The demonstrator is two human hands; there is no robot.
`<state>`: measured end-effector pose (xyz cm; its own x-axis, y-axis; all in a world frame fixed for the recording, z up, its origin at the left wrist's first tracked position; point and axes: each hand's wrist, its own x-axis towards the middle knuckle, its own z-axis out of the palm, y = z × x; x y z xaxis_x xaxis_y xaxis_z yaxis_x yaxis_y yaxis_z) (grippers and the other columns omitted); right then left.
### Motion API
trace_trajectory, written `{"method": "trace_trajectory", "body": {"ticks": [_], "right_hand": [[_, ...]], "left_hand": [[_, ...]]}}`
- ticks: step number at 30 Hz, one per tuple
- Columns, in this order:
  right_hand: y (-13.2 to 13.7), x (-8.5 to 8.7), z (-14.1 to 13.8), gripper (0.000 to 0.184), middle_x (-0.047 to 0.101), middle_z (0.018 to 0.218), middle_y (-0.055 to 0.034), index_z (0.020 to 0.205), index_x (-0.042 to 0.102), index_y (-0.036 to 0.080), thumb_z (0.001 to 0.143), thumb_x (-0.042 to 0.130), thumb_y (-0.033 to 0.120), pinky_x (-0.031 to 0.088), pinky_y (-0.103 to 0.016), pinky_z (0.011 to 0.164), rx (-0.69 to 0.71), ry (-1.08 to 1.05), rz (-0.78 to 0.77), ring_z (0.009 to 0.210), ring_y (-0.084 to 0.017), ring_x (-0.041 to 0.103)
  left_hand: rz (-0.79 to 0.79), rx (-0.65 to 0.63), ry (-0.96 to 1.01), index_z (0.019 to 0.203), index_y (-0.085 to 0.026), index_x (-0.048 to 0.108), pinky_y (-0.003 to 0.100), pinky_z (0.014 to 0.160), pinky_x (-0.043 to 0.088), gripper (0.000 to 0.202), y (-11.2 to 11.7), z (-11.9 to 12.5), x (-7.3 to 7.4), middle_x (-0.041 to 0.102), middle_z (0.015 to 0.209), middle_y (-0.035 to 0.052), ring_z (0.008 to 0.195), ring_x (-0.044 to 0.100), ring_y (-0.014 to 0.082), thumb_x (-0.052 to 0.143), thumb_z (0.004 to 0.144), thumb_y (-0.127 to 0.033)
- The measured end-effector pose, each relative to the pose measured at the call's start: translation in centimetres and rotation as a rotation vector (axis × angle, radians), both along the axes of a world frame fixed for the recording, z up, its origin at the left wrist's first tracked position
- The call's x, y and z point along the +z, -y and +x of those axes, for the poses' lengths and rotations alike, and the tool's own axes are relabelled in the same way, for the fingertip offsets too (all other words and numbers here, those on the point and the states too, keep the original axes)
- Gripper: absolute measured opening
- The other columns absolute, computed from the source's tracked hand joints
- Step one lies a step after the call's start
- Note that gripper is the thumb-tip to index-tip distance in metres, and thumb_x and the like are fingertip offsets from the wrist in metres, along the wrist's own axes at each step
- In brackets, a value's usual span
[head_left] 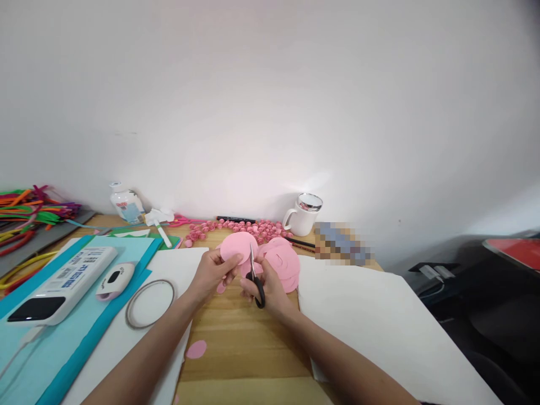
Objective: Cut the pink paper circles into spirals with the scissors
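My left hand (213, 272) pinches a round pink paper disc (238, 247) by its lower edge and holds it up over the wooden table (244, 343). My right hand (270, 289) grips black-handled scissors (254, 277), blades pointing up into the disc's right edge. A pile of more pink paper discs (283, 263) lies just behind and right of my right hand. One small pink scrap (196, 349) lies on the table near my left forearm.
White paper sheets (379, 320) flank the hands; light blue sheets (63, 326) lie left with a white power bank (63, 284), a small white device (115, 279) and a wire ring (149, 302). Behind: small pink rolled pieces (236, 228), white mug (302, 215), bottle (124, 203), pipe cleaners (29, 211).
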<state>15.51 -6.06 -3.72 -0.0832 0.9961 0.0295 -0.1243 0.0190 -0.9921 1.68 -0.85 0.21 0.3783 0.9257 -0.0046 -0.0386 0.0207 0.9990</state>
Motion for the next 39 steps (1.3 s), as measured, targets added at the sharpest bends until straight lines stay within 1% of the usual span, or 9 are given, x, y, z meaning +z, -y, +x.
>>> {"method": "trace_trajectory", "body": {"ticks": [3, 6, 13, 18, 21, 27, 32, 35, 39], "right_hand": [[-0.1, 0.0, 0.0, 0.055, 0.055, 0.054, 0.0083, 0.107, 0.037, 0.021, 0.067, 0.071, 0.04, 0.036, -0.021, 0.044, 0.001, 0.0, 0.013, 0.046, -0.012, 0.05], [-0.2, 0.2, 0.1, 0.058, 0.054, 0.059, 0.0078, 0.105, 0.038, 0.021, 0.063, 0.074, 0.039, 0.034, -0.021, 0.045, -0.009, -0.029, 0.019, 0.048, -0.01, 0.046], [-0.1, 1.1, 0.1, 0.061, 0.05, 0.063, 0.0081, 0.102, 0.037, 0.022, 0.059, 0.077, 0.037, 0.029, -0.02, 0.046, 0.016, -0.102, 0.003, 0.049, -0.008, 0.039], [-0.2, 0.9, 0.1, 0.051, 0.049, 0.063, 0.0074, 0.094, 0.042, 0.021, 0.06, 0.077, 0.039, 0.028, -0.02, 0.046, 0.023, -0.096, 0.03, 0.048, -0.007, 0.037], [-0.2, 0.7, 0.1, 0.047, 0.047, 0.06, 0.0078, 0.089, 0.044, 0.021, 0.06, 0.077, 0.041, 0.027, -0.02, 0.045, 0.019, -0.09, 0.035, 0.048, -0.007, 0.037], [-0.2, 0.7, 0.1, 0.043, 0.049, 0.059, 0.0065, 0.082, 0.048, 0.02, 0.059, 0.077, 0.042, 0.032, -0.021, 0.046, -0.006, -0.057, 0.006, 0.049, -0.008, 0.041], [-0.2, 0.4, 0.2, 0.044, 0.05, 0.057, 0.0068, 0.088, 0.05, 0.02, 0.061, 0.075, 0.043, 0.035, -0.022, 0.046, -0.008, -0.066, 0.011, 0.047, -0.009, 0.045], [-0.3, 0.2, 0.2, 0.042, 0.05, 0.054, 0.007, 0.089, 0.051, 0.019, 0.063, 0.073, 0.044, 0.036, -0.022, 0.045, -0.004, -0.065, 0.008, 0.045, -0.009, 0.045], [-0.4, -0.1, 0.2, 0.039, 0.049, 0.049, 0.0085, 0.085, 0.051, 0.019, 0.065, 0.072, 0.044, 0.037, -0.022, 0.045, -0.003, -0.068, 0.015, 0.042, -0.008, 0.043]], "left_hand": [[0.012, 0.008, -0.021, 0.047, -0.015, 0.05, 0.018, 0.031, 0.027, 0.036, -0.2, -0.2, -0.1, 0.044, 0.039, -0.0059, 0.031, 0.034, 0.0037, 0.071, 0.067, -0.037], [0.024, -0.022, -0.044, 0.045, -0.015, 0.048, 0.018, 0.032, 0.028, 0.037, -0.4, -0.5, -0.1, 0.04, 0.036, -0.0069, 0.031, 0.032, 0.0037, 0.071, 0.066, -0.035], [0.042, -0.032, -0.102, 0.05, -0.014, 0.053, 0.018, 0.032, 0.025, 0.034, -0.4, -0.7, -0.1, 0.039, 0.036, -0.0071, 0.03, 0.034, 0.0045, 0.071, 0.066, -0.038], [0.059, -0.029, -0.111, 0.049, -0.014, 0.052, 0.019, 0.033, 0.028, 0.034, -0.4, -0.7, 0.0, 0.039, 0.035, -0.0073, 0.03, 0.035, 0.0053, 0.071, 0.066, -0.038], [0.07, -0.029, -0.101, 0.049, -0.015, 0.051, 0.019, 0.033, 0.028, 0.035, -0.4, -0.6, 0.0, 0.039, 0.035, -0.0074, 0.031, 0.034, 0.0049, 0.07, 0.066, -0.039], [0.086, -0.011, -0.083, 0.049, -0.015, 0.049, 0.018, 0.034, 0.026, 0.037, -0.4, -0.5, 0.0, 0.04, 0.037, -0.0067, 0.034, 0.032, 0.0044, 0.07, 0.065, -0.04], [0.083, 0.009, -0.069, 0.049, -0.015, 0.049, 0.017, 0.034, 0.025, 0.037, -0.4, -0.5, 0.2, 0.039, 0.038, -0.0073, 0.036, 0.03, 0.0037, 0.071, 0.063, -0.041], [0.086, 0.007, -0.056, 0.048, -0.015, 0.048, 0.017, 0.035, 0.025, 0.037, -0.4, -0.5, 0.4, 0.04, 0.038, -0.0069, 0.036, 0.031, 0.0038, 0.071, 0.064, -0.039], [0.083, -0.016, -0.03, 0.049, -0.015, 0.05, 0.017, 0.035, 0.027, 0.035, -0.5, -0.6, 0.2, 0.046, 0.041, -0.0052, 0.035, 0.035, 0.0041, 0.071, 0.066, -0.037]]}}
